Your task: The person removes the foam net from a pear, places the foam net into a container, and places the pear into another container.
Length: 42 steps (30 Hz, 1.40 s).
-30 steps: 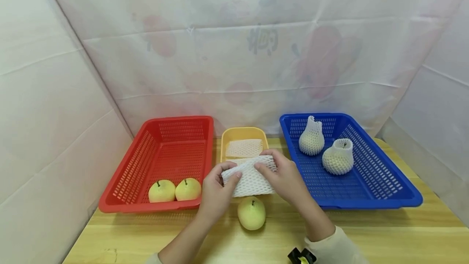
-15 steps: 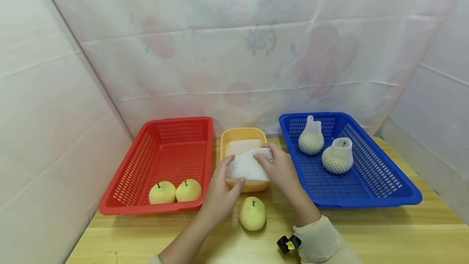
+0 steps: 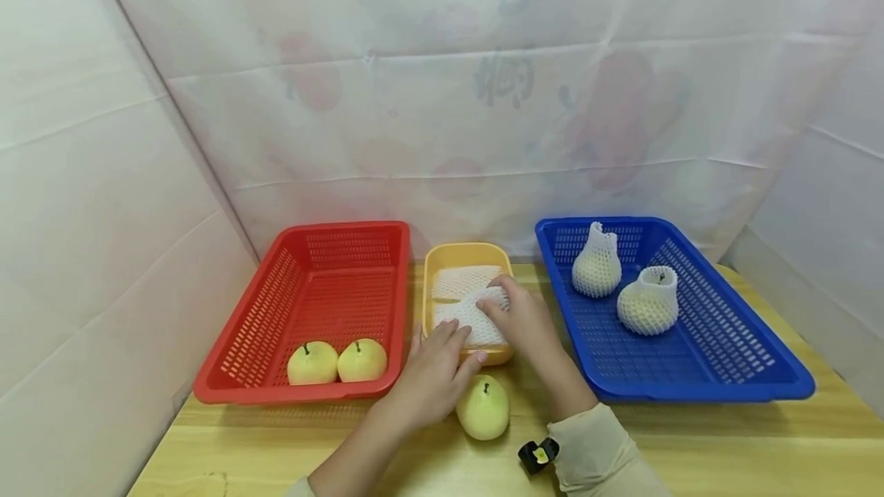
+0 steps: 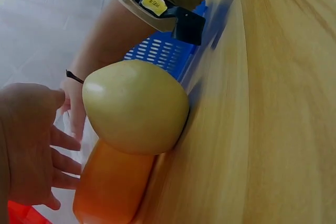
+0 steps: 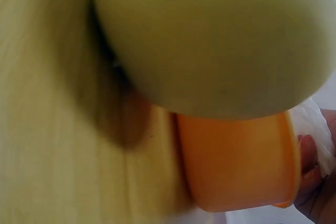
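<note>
My right hand [image 3: 528,324] pinches a white foam net sleeve [image 3: 486,332] at its right edge, over the yellow container [image 3: 500,357]. In the right wrist view, that hand's curled fingers [image 5: 308,153] hold the white net beside the container's rim. My left hand [image 3: 430,380] lies palm down at the front left, its fingertips on or just above the sleeve. Straight, spread fingers [image 4: 65,161] show in the left wrist view. Just in front of the container a yellow-green pear [image 3: 483,409] stands upright on the table, near my left thumb.
More foam net [image 3: 466,282] lies at the back of the container. On the left, a red basket [image 3: 297,393] contains two pears [image 3: 312,363]. A blue basket [image 3: 697,390] on the right holds two pears in foam nets [image 3: 648,305]. White cloth [image 3: 442,129] hangs behind.
The sleeve has come down from both hands' grip above the pear onto the container. My left hand has let go of it and flattened; my right hand still pinches it.
</note>
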Motion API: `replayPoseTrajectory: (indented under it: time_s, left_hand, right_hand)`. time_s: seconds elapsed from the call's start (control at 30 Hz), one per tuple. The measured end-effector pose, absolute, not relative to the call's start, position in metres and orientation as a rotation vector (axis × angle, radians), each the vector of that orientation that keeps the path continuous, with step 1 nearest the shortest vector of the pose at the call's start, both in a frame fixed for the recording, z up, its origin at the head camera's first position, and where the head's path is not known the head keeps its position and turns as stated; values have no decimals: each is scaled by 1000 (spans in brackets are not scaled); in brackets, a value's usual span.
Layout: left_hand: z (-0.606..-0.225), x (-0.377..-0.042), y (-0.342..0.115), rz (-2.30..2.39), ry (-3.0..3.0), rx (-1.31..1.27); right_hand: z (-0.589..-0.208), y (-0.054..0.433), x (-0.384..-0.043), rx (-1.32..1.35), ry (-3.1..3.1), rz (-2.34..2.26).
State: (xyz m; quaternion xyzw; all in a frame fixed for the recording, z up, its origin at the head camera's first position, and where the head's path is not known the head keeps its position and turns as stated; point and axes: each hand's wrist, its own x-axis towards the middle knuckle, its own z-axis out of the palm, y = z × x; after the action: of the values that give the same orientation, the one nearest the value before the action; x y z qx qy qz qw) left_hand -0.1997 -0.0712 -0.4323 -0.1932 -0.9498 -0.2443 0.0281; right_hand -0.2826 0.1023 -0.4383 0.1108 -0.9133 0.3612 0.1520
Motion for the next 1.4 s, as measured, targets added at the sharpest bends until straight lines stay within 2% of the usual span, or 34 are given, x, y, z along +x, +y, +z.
replayPoseTrajectory:
  time_s: [0.53,0.77,0.97,1.4]
  left_hand:
    - [-441,-208,-63,-462,-3006,-549]
    - [-445,-211,-63,-439,-3019,-526]
    - [-445,-212,-64,-442,-3034,-499]
    - [-450,-212,-63,-451,-3018,-485]
  right_hand:
    - [-446,104,-284,505,-2687,857]
    - [-431,109,-275,591,-2512,758]
    - [-420,112,-268,720,-2820,656]
    - [-442,104,-277,560,-2908,481]
